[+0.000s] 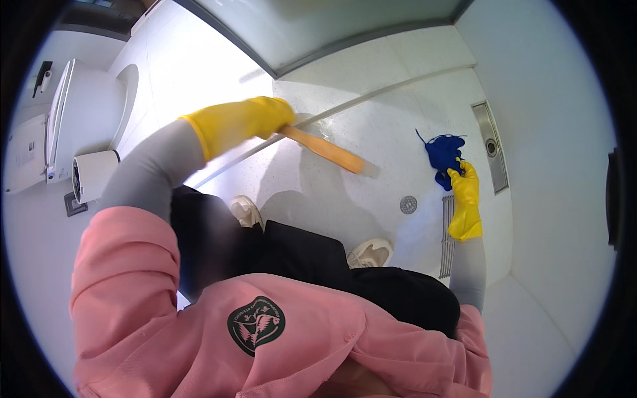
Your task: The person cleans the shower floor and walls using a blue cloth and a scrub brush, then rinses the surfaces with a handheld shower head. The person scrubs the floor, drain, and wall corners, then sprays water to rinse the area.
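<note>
In a yellow rubber glove, my left hand point(249, 119) is shut around the end of a wooden brush point(326, 150). The brush slants over the pale floor, and its far end is blurred, so I cannot make out the bristles. Farther right, my right hand point(465, 196), also gloved in yellow, pinches the near edge of a crumpled dark blue cloth point(444, 153). Loose threads stick out from this cloth. Both forearms are in grey sleeves.
A low raised strip point(348, 103) crosses the floor point(318, 204) below a framed glass panel point(358, 30). At right are a round drain cover point(408, 204), a slatted grate point(446, 253) and a recessed metal wall niche point(490, 147). A toilet point(92, 107) and a white bin point(94, 174) stand left.
</note>
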Available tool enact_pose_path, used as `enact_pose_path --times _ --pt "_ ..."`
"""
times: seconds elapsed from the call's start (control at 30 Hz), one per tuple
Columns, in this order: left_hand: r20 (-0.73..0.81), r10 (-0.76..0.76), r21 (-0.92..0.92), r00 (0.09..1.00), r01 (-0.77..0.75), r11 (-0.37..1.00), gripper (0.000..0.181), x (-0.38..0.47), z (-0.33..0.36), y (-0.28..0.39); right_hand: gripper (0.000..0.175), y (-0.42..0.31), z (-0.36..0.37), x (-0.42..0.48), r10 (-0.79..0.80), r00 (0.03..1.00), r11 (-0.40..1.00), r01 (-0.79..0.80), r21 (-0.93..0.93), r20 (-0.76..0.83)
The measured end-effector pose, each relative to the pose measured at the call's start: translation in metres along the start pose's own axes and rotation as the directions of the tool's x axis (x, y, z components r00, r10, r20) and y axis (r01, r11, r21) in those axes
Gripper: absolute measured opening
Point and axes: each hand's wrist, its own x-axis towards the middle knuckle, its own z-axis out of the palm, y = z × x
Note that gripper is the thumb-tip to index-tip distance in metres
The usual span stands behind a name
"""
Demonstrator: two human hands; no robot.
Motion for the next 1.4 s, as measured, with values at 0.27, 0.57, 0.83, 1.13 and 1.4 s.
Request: enact_pose_path --times 0.27,0.57,0.83,1.13,1.4 --pt "-0.050 -0.299 -0.435 0.953 0.249 0.865 0.030 -0.105 0.124 -0.107 0.042 -0.126 0.043 -0.044 -0.267 0.791 0.963 0.196 0.186 0.551" --pt "0.012 -0.551 -0.986 0.835 0.103 0.135 0.038 -0.114 0.300 -0.096 0.039 -0.220 0.183 -0.052 -0.466 0.530 0.590 0.783 -0.197 0.708" --pt "0.085 -0.712 -0.930 0.697 -0.201 -0.308 0.035 -0.085 0.292 -0.085 0.089 -0.188 0.321 -0.054 -0.302 0.733 0.407 0.677 -0.613 0.609" --pt "0.119 -0.820 -0.929 0.560 -0.229 -0.291 0.037 -0.057 0.288 -0.112 0.080 -0.221 0.401 -0.120 -0.258 0.595 0.178 0.804 -0.567 0.762" --pt "-0.307 -0.939 -0.943 0.156 0.086 0.322 0.020 -0.038 0.273 -0.205 0.075 -0.206 0.404 -0.107 -0.428 0.524 0.225 0.851 -0.474 0.737"
